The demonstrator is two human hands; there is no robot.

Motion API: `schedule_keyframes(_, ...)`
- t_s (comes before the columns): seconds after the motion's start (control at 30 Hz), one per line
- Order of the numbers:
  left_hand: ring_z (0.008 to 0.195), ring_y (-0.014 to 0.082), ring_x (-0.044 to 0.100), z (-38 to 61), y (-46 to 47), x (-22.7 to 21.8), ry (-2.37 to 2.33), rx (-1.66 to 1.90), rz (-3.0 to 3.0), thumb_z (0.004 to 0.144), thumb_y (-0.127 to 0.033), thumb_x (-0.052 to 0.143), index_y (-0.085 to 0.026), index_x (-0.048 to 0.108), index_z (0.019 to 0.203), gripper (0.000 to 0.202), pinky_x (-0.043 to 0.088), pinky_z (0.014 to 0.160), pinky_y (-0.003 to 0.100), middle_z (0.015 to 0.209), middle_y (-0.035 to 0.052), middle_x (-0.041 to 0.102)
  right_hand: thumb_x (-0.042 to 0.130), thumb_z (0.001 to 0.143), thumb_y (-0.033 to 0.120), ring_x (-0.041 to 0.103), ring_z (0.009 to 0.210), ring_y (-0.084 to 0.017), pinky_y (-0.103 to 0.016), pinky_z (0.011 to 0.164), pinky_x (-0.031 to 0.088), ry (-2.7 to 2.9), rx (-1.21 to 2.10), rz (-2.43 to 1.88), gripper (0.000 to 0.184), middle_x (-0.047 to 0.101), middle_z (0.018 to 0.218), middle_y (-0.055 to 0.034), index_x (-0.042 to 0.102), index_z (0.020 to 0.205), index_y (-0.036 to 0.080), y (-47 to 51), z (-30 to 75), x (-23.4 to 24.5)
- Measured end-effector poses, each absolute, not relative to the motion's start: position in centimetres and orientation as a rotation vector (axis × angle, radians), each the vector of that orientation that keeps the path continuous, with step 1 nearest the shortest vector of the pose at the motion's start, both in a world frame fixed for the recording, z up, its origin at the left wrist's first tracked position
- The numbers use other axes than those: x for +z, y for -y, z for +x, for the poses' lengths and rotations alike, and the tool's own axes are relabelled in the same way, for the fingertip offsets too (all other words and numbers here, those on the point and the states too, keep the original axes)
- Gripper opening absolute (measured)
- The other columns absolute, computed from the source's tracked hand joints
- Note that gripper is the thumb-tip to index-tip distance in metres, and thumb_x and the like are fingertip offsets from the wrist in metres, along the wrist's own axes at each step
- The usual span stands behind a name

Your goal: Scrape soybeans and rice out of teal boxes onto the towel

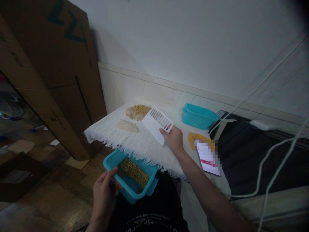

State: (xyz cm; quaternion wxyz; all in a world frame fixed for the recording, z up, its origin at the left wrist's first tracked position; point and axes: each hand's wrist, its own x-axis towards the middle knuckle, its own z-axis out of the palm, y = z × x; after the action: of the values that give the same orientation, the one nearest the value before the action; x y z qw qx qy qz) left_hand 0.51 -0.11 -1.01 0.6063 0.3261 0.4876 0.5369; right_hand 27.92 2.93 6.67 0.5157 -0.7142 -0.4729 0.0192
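My left hand (105,190) grips the near left rim of a turquoise plastic basin (127,192), held just below the table's front edge. Yellowish beans (135,172) lie inside it. Over the table, my right hand (173,139) pinches a white slotted scoop (154,124) by its edge, thumb on top. The slotted end points to the back, close to a pile of yellow beans (138,111) mixed with pale grains. Nearer the front edge lies a low heap of pale, rice-like grains (126,125) on the white fringed cloth (108,130).
A second turquoise basin (199,116) stands at the back right. Beside it lie a yellow-orange item (193,138) and a lit phone (207,159). White cables (263,180) hang along the right. A tall cardboard box (65,80) stands left; the wall (183,48) is behind.
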Motion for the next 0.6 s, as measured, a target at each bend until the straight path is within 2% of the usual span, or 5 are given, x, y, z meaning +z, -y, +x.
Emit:
schedule_keyframes(0.23, 0.033, 0.0098, 0.041, 0.3, 0.0, -0.7, -1.128, 1.245, 0.766, 0.07, -0.042, 0.076, -0.02, 0.056, 0.043, 0.04, 0.032, 0.035, 0.022, 0.037, -0.0029, 0.051, 0.07, 0.079, 0.026, 0.073, 0.084, -0.024, -0.033, 0.077, 0.054, 1.219, 0.073, -1.791, 0.012, 0.079, 0.09, -0.0076, 0.074, 0.088, 0.019, -8.0, 24.3, 6.9)
schedule_keyframes(0.43, 0.032, 0.0101, 0.041, 0.4, 0.0, -0.5, -1.126, 1.254, 0.736, 0.067, -0.042, 0.078, -0.02, 0.056, 0.044, 0.038, 0.031, 0.035, 0.023, 0.036, -0.0034, 0.051, 0.07, 0.079, 0.026, 0.073, 0.088, -0.025, -0.035, 0.081, 0.054, 1.164, 0.06, -1.876, 0.015, 0.078, 0.094, -0.0111, 0.074, 0.091, 0.017, -8.2, 24.6, 6.0)
schedule_keyframes(0.6, 0.032, 0.0095, 0.041, 0.5, 0.0, -0.7, -1.136, 1.237, 0.718, 0.065, -0.042, 0.079, -0.019, 0.057, 0.044, 0.038, 0.031, 0.035, 0.022, 0.037, -0.0032, 0.052, 0.069, 0.079, 0.026, 0.074, 0.089, -0.024, -0.032, 0.081, 0.053, 1.077, 0.017, -1.939, 0.018, 0.079, 0.096, -0.0112, 0.075, 0.093, 0.017, -7.0, 26.1, 5.5)
